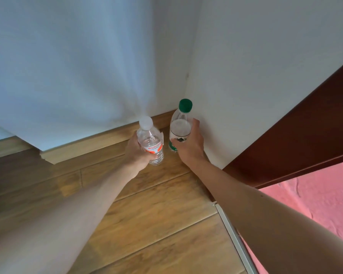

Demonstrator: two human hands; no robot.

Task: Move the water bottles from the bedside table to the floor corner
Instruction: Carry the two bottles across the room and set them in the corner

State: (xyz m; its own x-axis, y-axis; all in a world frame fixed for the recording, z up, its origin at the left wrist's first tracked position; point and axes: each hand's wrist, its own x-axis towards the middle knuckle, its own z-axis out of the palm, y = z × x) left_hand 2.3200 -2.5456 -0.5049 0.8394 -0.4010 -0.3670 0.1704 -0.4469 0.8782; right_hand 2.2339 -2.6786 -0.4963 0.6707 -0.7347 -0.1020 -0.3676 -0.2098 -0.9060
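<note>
Two clear plastic water bottles are down at the floor corner where the walls meet. My left hand (136, 153) grips the white-capped bottle (150, 140) with the red and white label around its lower body. My right hand (190, 143) grips the green-capped bottle (180, 123) with the green label, right beside the wall. Both bottles stand upright, close together but apart. Whether their bases touch the wooden floor (156, 214) I cannot tell.
A white curtain (67, 76) hangs to the left, down to the wooden skirting board (99, 141). A dark red-brown wooden edge (305, 139) runs diagonally at the right, with pink fabric (315, 194) below it. A metal strip (234, 236) borders the floor.
</note>
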